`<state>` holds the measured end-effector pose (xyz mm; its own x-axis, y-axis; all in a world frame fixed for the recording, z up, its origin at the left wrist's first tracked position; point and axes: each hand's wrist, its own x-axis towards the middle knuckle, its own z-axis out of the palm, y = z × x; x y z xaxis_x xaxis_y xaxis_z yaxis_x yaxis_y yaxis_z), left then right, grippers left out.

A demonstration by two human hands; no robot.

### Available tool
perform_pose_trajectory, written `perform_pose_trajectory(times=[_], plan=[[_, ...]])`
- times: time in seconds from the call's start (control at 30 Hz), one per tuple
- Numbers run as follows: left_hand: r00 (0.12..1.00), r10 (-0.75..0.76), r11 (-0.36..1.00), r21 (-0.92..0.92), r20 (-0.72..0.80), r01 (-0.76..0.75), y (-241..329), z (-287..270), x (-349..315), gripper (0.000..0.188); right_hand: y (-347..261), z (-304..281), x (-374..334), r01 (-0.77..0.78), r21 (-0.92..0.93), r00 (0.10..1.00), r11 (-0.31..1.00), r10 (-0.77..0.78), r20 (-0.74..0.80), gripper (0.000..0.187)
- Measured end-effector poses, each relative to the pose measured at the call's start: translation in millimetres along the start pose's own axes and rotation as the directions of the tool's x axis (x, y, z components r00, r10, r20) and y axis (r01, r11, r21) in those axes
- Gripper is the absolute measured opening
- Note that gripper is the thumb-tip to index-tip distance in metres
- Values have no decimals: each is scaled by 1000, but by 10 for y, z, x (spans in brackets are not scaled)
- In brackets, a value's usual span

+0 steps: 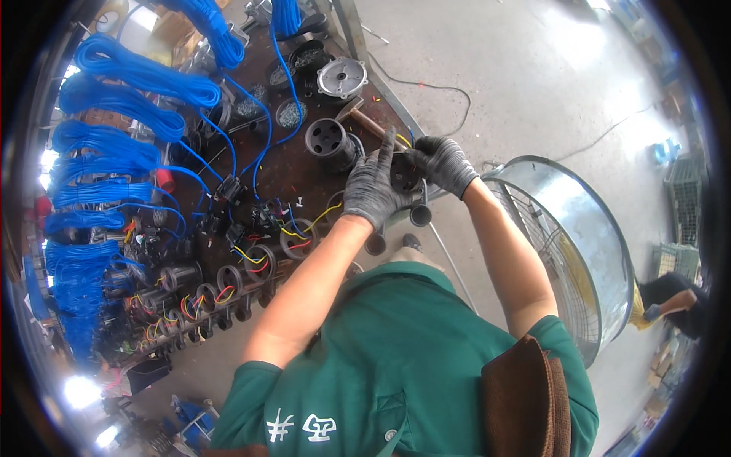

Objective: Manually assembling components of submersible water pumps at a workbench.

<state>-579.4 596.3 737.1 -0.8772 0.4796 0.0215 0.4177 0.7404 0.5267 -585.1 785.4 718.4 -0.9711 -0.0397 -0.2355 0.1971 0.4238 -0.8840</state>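
Note:
Both hands wear grey striped gloves and meet at the table's right edge. My left hand (pixel 375 187) grips a dark round motor part (pixel 404 174) from its left side, the index finger stretched upward along it. My right hand (pixel 445 164) is closed at the part's upper right rim, thumb and fingers pressed together. A short yellow wire shows beside its fingertips. Just beyond lies a hammer (pixel 371 124) with a wooden handle. Left of it stands a dark cylindrical motor housing (pixel 329 143) with holes in its end. The gloves hide much of the held part.
Coils of blue cable (pixel 145 72) lie along the left. Rings with red and yellow wires (pixel 228 279) line the table's near edge. Bowls of small screws (pixel 290 114) and a silver end cover (pixel 342 78) stand farther back. A large metal drum-shaped fan (pixel 586 244) stands at right.

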Motion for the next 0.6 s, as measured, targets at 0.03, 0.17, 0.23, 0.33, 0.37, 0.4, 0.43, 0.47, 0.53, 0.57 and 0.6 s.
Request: perform_pose_trajectory(times=[0.03, 0.17, 0.23, 0.33, 0.37, 0.4, 0.43, 0.47, 0.53, 0.57, 0.6], plan=[[998, -42, 999, -9, -39, 41, -18, 39, -3, 122, -59, 5, 8, -67, 54, 998, 996, 68, -7, 29], [986, -159, 987, 7, -49, 159, 52, 88, -40, 101, -225, 55, 50, 210, -213, 977, 954, -210, 23, 26], [987, -160, 987, 22, -26, 160, 37, 103, -34, 93, -207, 47, 176, 347, -358, 935, 867, -351, 57, 25], [991, -134, 987, 92, -18, 135, 57, 109, -10, 84, -253, -2, 189, 434, -507, 892, 745, -435, 124, 20], [994, -108, 983, 148, -28, 111, 69, 106, -13, 84, -233, -33, 168, 383, -484, 922, 787, -352, 160, 19], [993, -110, 983, 146, -31, 113, 59, 117, -18, 84, -208, -70, 148, 329, -463, 944, 823, -266, 198, 19], [992, -115, 979, 164, -45, 121, 38, 139, -24, 85, -170, -112, 134, 329, -478, 942, 815, -246, 229, 18], [991, -118, 975, 181, -56, 127, 42, 143, -26, 86, -179, -120, 118, 329, -479, 942, 814, -246, 229, 18], [989, -141, 973, 177, -42, 146, 56, 132, -32, 88, -231, -147, 72, 350, -602, 935, 718, -231, 269, 19], [987, -161, 971, 174, -24, 163, 72, 114, -35, 89, -274, -150, 47, 339, -601, 939, 724, -219, 264, 17], [987, -160, 972, 174, -22, 161, 82, 92, -24, 89, -310, -145, 48, 337, -602, 940, 724, -218, 263, 17]])
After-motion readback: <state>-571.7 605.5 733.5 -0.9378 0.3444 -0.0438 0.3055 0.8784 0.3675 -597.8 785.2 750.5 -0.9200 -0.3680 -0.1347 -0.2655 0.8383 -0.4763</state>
